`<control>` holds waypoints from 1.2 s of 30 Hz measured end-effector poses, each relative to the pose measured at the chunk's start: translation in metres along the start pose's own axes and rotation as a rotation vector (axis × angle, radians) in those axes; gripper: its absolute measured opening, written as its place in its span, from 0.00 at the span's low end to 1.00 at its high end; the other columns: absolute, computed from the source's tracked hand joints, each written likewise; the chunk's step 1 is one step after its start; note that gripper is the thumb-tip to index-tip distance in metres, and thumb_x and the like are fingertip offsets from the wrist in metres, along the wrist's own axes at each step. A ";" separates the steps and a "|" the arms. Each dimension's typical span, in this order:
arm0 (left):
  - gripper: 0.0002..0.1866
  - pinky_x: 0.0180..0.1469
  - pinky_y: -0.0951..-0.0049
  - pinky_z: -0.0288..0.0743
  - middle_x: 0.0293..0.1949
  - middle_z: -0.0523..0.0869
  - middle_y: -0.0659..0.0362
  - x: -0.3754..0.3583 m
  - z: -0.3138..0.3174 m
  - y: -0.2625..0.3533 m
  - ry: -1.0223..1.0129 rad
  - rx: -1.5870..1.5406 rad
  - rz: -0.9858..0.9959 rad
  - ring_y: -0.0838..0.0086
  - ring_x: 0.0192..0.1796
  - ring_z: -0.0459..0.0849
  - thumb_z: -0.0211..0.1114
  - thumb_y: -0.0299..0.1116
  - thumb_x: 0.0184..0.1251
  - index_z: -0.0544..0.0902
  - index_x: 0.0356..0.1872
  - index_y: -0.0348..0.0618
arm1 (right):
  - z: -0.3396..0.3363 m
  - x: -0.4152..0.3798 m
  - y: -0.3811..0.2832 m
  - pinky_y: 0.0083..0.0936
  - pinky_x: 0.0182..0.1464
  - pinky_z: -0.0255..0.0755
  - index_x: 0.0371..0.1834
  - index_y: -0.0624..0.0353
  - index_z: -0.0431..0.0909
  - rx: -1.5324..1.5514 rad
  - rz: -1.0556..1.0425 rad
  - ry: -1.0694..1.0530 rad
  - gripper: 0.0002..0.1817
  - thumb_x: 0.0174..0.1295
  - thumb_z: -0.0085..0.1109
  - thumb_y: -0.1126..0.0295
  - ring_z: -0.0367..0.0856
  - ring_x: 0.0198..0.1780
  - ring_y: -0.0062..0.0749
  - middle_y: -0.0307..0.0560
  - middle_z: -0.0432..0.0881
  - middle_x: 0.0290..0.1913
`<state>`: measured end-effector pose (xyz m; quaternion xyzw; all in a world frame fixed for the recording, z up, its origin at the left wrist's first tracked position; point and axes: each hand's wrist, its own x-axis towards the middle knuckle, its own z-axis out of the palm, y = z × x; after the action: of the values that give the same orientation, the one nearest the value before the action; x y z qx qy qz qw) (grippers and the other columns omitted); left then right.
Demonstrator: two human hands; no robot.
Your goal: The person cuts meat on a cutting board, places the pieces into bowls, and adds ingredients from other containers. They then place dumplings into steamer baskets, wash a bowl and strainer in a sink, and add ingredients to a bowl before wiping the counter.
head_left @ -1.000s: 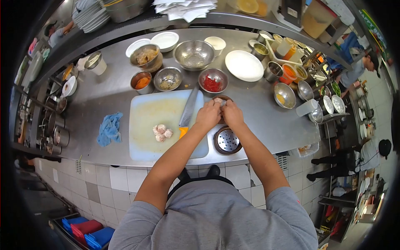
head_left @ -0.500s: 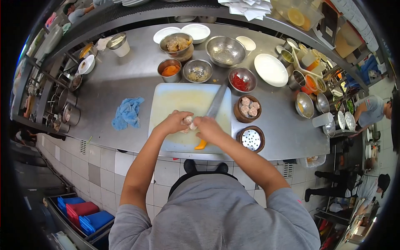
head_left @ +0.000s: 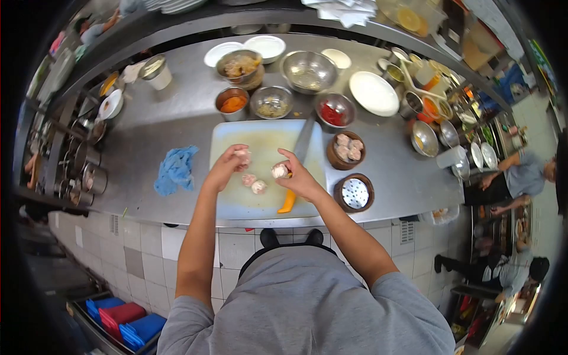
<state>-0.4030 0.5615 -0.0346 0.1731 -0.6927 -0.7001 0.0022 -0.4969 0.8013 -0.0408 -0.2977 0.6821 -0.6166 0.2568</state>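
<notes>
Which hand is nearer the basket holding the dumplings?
Right. The right hand is over the right side of the cutting board, by the yellow knife handle; the left hand is over its left side, farther from the basket.

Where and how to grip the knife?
Grip the knife by its yellow handle, probably best from above on the near side: it lies flat, handle nearest, blade pointing away. The right hand, holding a dumpling, partly hides it.

Beneath both grips, the cutting board (head_left: 228, 204) looks like smooth, matt plastic. Left of the left grip (head_left: 228, 167) is rumpled, matt cloth (head_left: 176, 171); right of the right grip (head_left: 296, 177), a perforated disc (head_left: 355, 193) of shiny metal. The counter (head_left: 133, 160) is smooth, softly glossy metal.
</notes>
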 end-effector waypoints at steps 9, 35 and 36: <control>0.25 0.32 0.77 0.76 0.39 0.79 0.61 -0.004 0.137 0.024 -0.360 -0.008 -0.178 0.77 0.34 0.80 0.67 0.26 0.64 0.68 0.61 0.46 | -0.139 -0.124 -0.016 0.17 0.37 0.71 0.64 0.58 0.70 0.735 0.379 0.082 0.22 0.66 0.59 0.75 0.77 0.39 0.23 0.47 0.76 0.58; 0.27 0.64 0.52 0.69 0.74 0.61 0.47 0.031 0.303 -0.016 -0.198 0.911 0.560 0.46 0.65 0.69 0.76 0.30 0.45 0.79 0.51 0.50 | -0.200 -0.133 0.008 0.40 0.51 0.79 0.52 0.54 0.77 -0.984 0.108 0.177 0.24 0.49 0.72 0.74 0.80 0.53 0.47 0.48 0.76 0.50; 0.27 0.64 0.52 0.69 0.74 0.61 0.47 0.030 0.303 -0.015 -0.189 0.911 0.555 0.46 0.65 0.69 0.76 0.30 0.45 0.79 0.51 0.50 | -0.201 -0.134 0.009 0.40 0.51 0.79 0.50 0.53 0.77 -0.987 0.088 0.194 0.24 0.48 0.72 0.74 0.79 0.53 0.46 0.47 0.76 0.50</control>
<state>-0.5022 0.8483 -0.0621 -0.0968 -0.9430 -0.3147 0.0494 -0.5495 1.0370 -0.0306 -0.2959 0.9249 -0.2340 0.0468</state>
